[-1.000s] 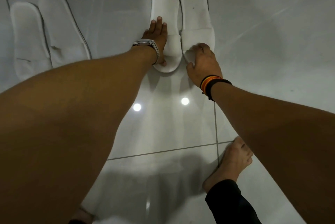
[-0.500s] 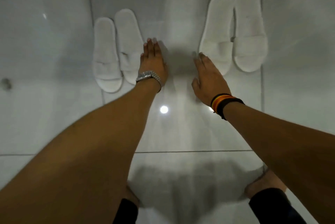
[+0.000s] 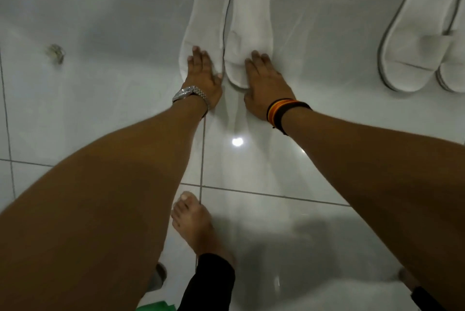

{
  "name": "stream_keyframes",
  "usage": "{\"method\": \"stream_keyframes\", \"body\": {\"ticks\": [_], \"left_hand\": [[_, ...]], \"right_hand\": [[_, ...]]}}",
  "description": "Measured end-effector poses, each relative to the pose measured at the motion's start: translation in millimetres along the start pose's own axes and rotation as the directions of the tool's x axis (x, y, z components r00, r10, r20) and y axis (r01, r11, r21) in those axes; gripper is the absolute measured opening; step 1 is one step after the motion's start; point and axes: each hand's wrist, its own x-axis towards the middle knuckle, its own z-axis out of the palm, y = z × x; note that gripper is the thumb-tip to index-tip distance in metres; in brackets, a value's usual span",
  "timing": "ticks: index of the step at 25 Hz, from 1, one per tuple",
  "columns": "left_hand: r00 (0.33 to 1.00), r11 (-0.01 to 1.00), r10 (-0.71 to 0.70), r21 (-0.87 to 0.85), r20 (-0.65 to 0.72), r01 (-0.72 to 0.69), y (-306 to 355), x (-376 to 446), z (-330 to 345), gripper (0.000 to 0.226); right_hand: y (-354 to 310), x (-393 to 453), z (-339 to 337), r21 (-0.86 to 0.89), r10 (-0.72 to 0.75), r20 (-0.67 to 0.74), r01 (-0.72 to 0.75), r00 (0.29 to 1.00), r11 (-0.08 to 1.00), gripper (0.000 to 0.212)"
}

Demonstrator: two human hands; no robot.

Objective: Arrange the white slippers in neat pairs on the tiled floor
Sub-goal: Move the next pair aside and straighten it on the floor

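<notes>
Two white slippers lie side by side on the glossy tiled floor (image 3: 327, 134), toes pointing toward me: the left slipper (image 3: 205, 16) and the right slipper (image 3: 251, 13). My left hand (image 3: 202, 74), with a metal watch on the wrist, lies flat on the toe of the left slipper. My right hand (image 3: 266, 81), with striped wristbands, rests with its fingers stretched over the toe band of the right slipper. A second pair of white slippers (image 3: 417, 33) sits close together at the far right, partly cut off by the frame edge.
A small dark mark or drain (image 3: 55, 52) sits on the floor at the left. My bare foot (image 3: 196, 227) stands on the tile below the hands. Something green (image 3: 156, 307) shows at the bottom edge. Grout lines cross the floor.
Both hands left the right-hand pair, crossed the bare floor between the pairs, and now lie on the toes of the other pair. The view has shifted left.
</notes>
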Motion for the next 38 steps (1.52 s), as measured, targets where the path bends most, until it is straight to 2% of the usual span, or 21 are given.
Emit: {"method": "stream_keyframes", "body": {"ticks": [3,9,18,23,26,28,33,36,38], "left_hand": [[1.0,0.999,-0.027,-0.021,-0.002,0.027,-40,4,-21,0.07],[0.997,0.997,-0.073,0.006,0.019,0.073,-110,19,-63,0.07],[0.996,0.996,-0.078,0.044,0.037,0.076,-123,32,-92,0.068],[0.995,0.998,0.007,0.058,-0.104,-0.001,-96,4,-75,0.065],[0.994,0.993,0.085,0.088,-0.069,-0.079,-50,-23,-41,0.064],[0.989,0.989,0.144,0.037,-0.03,-0.143,2,-36,-11,0.063],[0.95,0.949,0.306,-0.103,0.057,-0.299,180,-39,63,0.063],[0.893,0.897,0.441,0.0,0.09,-0.443,287,-24,107,0.063],[0.892,0.899,0.427,0.038,0.15,-0.437,333,-12,133,0.062]], "right_hand": [[-33,11,9,-0.034,-0.042,0.04,0.044,0.998,0.998,0.078],[-111,46,19,0.01,-0.033,0.076,0.033,0.997,0.999,0.078],[-136,64,17,0.089,-0.02,0.069,0.014,0.997,0.996,0.078],[-107,25,10,0.119,0.031,-0.018,-0.029,0.999,0.992,0.075],[-57,-13,-7,0.092,0.109,-0.067,-0.102,0.992,0.99,0.075],[-8,-37,-26,0.085,0.214,-0.123,-0.205,0.969,0.975,0.078],[151,-93,-81,0.142,0.505,-0.272,-0.485,0.819,0.863,0.075],[242,-111,-99,0.215,0.561,-0.189,-0.524,0.806,0.824,0.08],[285,-117,-102,0.247,0.52,-0.077,-0.489,0.851,0.837,0.083]]}}
